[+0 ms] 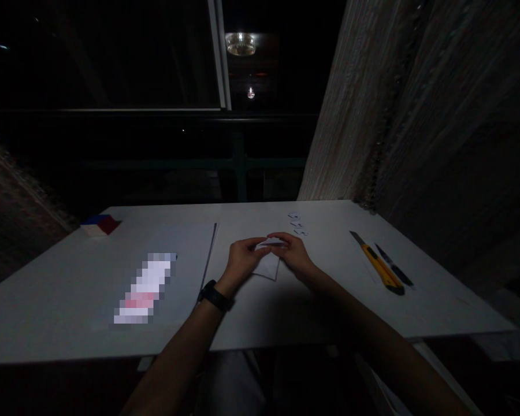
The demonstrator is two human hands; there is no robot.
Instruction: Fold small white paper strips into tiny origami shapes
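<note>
A small folded sheet of white paper [269, 264] lies on the white table [286, 312] in front of me. My left hand [241, 260], with a black watch [214, 296] on the wrist, pinches the paper's upper left edge with curled fingers. From the right, my right hand [295, 254] pinches the same top edge. Both hands rest on the table, close together, with the paper's lower point showing between them.
A yellow utility knife [379, 267], a white ruler and a black pen [394, 267] lie at the right. Small paper scraps [297, 224] sit behind my hands. A coloured cube [99, 224] stands far left. A stack of white sheets [177, 271] lies at the left. A curtain hangs at the right.
</note>
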